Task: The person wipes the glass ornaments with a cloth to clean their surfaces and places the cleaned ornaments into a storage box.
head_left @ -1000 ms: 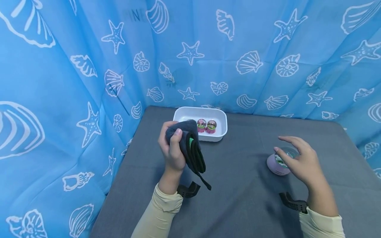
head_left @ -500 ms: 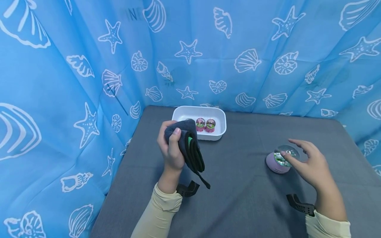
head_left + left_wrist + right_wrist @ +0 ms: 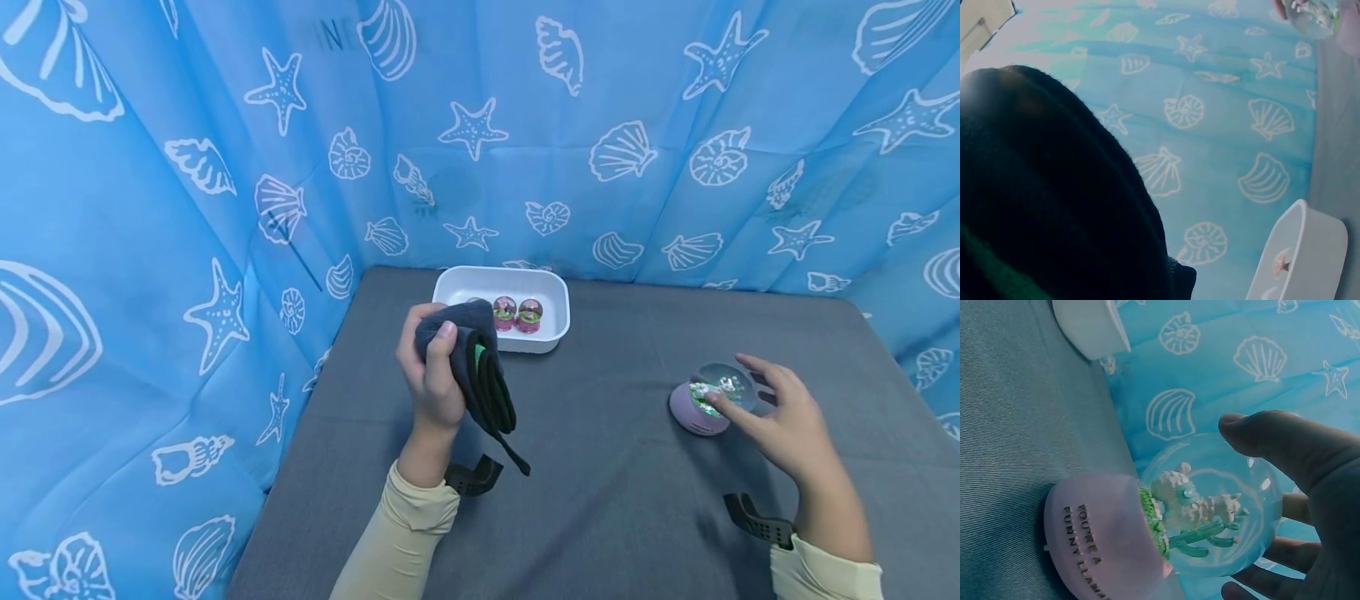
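Note:
My left hand grips a folded dark cloth with a green stripe, held up in front of the white tray. It fills much of the left wrist view as a dark bulk. On the table at the right stands a snow globe with a lilac base; a small llama and cactus show inside its clear dome. My right hand curves round the dome from the right, thumb on the near side and the other fingers behind it. Lettering runs across the base in the right wrist view.
A white tray stands at the back of the grey-covered table. Two small pink globes show in it; the cloth covers its left part. A blue shell-print curtain hangs behind and at the left.
My right hand has shifted to the right and its fingers have spread from over the snow globe to round its dome. The left hand with the cloth has stayed almost still.

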`<control>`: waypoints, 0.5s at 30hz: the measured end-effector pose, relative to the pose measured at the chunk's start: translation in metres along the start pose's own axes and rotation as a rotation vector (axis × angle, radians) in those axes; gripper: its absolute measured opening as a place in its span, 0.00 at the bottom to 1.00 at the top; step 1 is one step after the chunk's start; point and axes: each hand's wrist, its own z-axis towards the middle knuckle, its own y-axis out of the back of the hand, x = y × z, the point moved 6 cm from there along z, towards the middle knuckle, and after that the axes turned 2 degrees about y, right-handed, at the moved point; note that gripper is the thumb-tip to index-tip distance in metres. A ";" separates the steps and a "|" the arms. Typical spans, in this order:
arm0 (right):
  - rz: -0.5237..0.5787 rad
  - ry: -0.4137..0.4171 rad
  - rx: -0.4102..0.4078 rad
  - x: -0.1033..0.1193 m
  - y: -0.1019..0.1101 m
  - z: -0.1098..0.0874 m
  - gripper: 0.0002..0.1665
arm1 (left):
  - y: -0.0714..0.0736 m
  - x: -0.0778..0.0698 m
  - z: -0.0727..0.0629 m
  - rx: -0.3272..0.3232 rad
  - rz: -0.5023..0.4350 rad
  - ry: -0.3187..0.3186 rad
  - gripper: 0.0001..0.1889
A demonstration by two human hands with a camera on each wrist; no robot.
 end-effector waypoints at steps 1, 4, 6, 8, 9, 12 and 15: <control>0.002 -0.007 0.009 -0.001 -0.001 0.000 0.48 | 0.000 0.000 0.000 0.003 0.001 0.002 0.20; 0.017 -0.036 0.035 -0.005 -0.004 -0.001 0.51 | -0.001 0.001 -0.001 0.010 0.001 0.005 0.21; 0.032 -0.054 0.053 -0.007 -0.006 -0.001 0.52 | -0.001 0.001 -0.001 0.010 0.001 0.007 0.20; 0.045 -0.070 0.067 -0.009 -0.008 -0.002 0.53 | -0.001 0.002 -0.001 0.008 0.002 0.008 0.21; 0.051 -0.074 0.072 -0.010 -0.009 -0.002 0.53 | -0.001 0.002 -0.001 0.007 0.003 0.008 0.21; 0.070 -0.073 0.081 -0.012 -0.011 -0.002 0.53 | -0.002 0.003 -0.002 0.006 0.002 0.011 0.21; 0.080 -0.061 0.086 -0.013 -0.011 -0.002 0.54 | -0.003 0.003 -0.002 0.005 0.009 0.011 0.21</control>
